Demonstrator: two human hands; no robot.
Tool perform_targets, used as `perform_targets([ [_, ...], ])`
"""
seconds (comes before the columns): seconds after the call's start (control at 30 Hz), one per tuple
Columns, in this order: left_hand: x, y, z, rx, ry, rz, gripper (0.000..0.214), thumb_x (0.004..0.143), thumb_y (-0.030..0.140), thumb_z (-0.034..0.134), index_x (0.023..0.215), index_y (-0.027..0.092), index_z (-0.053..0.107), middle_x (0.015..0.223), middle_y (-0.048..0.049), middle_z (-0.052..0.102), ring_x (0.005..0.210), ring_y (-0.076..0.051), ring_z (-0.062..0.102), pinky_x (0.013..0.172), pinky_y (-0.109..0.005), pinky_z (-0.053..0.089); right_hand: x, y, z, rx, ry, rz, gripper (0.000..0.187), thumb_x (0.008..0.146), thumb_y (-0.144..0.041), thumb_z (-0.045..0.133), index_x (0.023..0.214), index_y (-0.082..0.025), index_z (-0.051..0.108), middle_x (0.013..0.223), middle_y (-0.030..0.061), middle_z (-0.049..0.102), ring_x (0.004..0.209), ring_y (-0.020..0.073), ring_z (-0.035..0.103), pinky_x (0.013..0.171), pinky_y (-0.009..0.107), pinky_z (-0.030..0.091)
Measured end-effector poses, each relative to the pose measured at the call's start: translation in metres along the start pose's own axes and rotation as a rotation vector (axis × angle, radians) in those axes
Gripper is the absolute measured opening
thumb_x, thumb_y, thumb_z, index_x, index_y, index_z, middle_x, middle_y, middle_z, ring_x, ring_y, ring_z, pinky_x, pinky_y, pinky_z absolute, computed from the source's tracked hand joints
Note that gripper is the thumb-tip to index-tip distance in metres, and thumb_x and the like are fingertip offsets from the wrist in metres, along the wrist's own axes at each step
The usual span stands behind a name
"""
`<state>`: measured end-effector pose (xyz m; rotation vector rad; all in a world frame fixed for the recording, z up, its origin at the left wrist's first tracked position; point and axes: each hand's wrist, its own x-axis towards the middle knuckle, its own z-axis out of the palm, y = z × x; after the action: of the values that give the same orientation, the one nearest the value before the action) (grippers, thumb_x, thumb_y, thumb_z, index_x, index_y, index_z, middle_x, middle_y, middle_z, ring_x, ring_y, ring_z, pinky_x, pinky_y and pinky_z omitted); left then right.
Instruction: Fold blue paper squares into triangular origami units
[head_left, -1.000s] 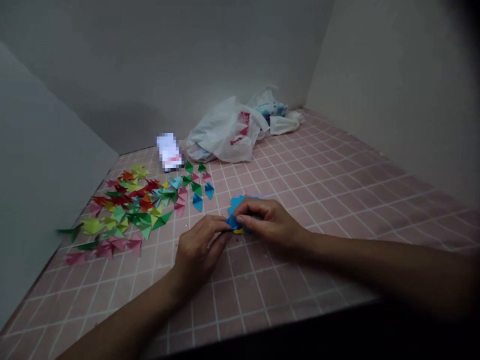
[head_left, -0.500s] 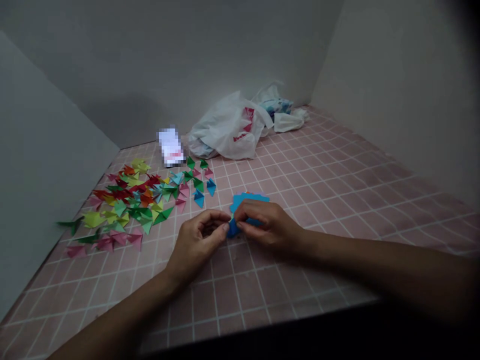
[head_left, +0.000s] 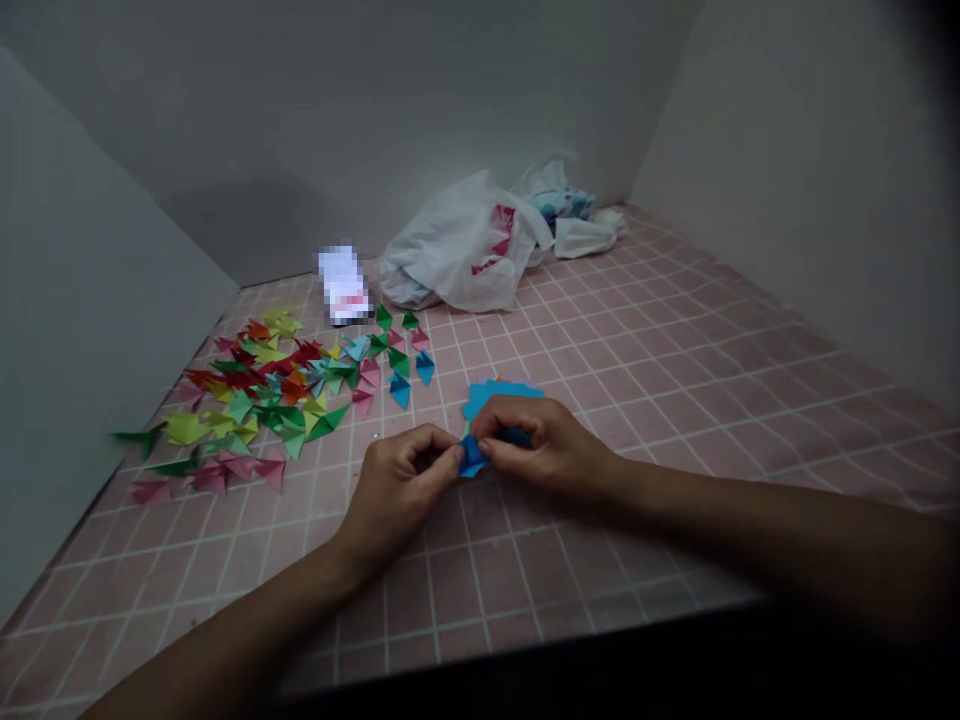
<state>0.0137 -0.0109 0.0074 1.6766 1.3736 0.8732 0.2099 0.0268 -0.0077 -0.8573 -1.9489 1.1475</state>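
Observation:
Between my fingertips is a small folded piece of blue paper (head_left: 472,458). My left hand (head_left: 409,480) pinches its left side between thumb and forefinger. On its right, my right hand (head_left: 551,445) grips it the same way, fingers curled. The fingers hide part of the folds. Just behind my right hand lies a stack of blue paper sheets (head_left: 495,397), with a little orange and pink showing at its far edge. To the left spread many folded paper pieces (head_left: 281,415) in green, yellow, red and pink. Two blue folded pieces (head_left: 400,389) lie at their right side.
A phone with a lit, blurred screen (head_left: 345,285) stands near the back wall. Beside it is a crumpled white plastic bag (head_left: 457,245) with red print, and further right a blue-patterned packet (head_left: 566,205). A pink checked cloth (head_left: 637,400) covers the table; walls enclose three sides.
My left fingertips have closed in on the blue paper, and more of it shows below my fingers. The view has shifted slightly; the other things lie as before.

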Motion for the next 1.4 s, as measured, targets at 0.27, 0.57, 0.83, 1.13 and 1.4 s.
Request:
perform_targets([
  [0.27, -0.002, -0.0015, 0.0059, -0.047, 0.072, 0.004, 0.016, 0.084, 0.026, 0.065, 0.072, 0.018, 0.073, 0.068, -0.0023, 0.07, 0.063, -0.015, 0.06, 0.059, -0.026, 0.046, -0.0005, -0.001, 0.0014, 0.099, 0.008, 0.135, 0.013, 0.081, -0.019, 0.059, 0.069, -0.019, 0.061, 0.071, 0.0003, 0.063, 0.069, 0.0145, 0.057, 0.066, 0.03, 0.043],
  [0.57, -0.0019, 0.0002, 0.0077, -0.095, 0.074, 0.022, 0.011, 0.082, 0.025, 0.066, 0.075, 0.019, 0.071, 0.069, -0.0018, 0.069, 0.064, -0.015, 0.061, 0.06, -0.026, 0.048, -0.0008, -0.0016, 0.0042, 0.075, 0.019, 0.165, 0.016, 0.082, -0.022, 0.061, 0.066, -0.019, 0.059, 0.066, -0.0008, 0.058, 0.064, 0.0134, 0.052, 0.06, 0.028, 0.038],
  [0.83, -0.0011, 0.0013, 0.0083, -0.109, 0.069, -0.029, 0.012, 0.081, 0.028, 0.066, 0.075, 0.018, 0.069, 0.07, -0.0017, 0.068, 0.066, -0.015, 0.061, 0.063, -0.026, 0.048, -0.0011, -0.0028, 0.0044, 0.025, 0.002, 0.168, 0.014, 0.082, -0.019, 0.06, 0.068, -0.017, 0.061, 0.066, -0.0013, 0.058, 0.064, 0.0124, 0.052, 0.06, 0.027, 0.038],
  [1.13, 0.0002, -0.0015, 0.0093, -0.16, 0.048, -0.102, 0.013, 0.08, 0.03, 0.067, 0.077, 0.017, 0.069, 0.072, -0.0011, 0.067, 0.068, -0.014, 0.059, 0.065, -0.025, 0.047, -0.0006, -0.003, 0.0041, 0.018, -0.031, 0.166, 0.015, 0.084, -0.019, 0.06, 0.069, -0.016, 0.06, 0.067, -0.0012, 0.057, 0.065, 0.0116, 0.05, 0.06, 0.026, 0.037],
  [1.4, 0.0015, -0.0044, 0.0095, -0.206, 0.035, -0.146, 0.013, 0.079, 0.031, 0.068, 0.078, 0.018, 0.071, 0.074, -0.0016, 0.069, 0.069, -0.014, 0.06, 0.066, -0.026, 0.047, -0.0002, -0.0035, 0.0047, -0.008, -0.049, 0.175, 0.016, 0.083, -0.017, 0.061, 0.067, -0.016, 0.057, 0.065, -0.0018, 0.055, 0.062, 0.0108, 0.048, 0.058, 0.025, 0.035],
])
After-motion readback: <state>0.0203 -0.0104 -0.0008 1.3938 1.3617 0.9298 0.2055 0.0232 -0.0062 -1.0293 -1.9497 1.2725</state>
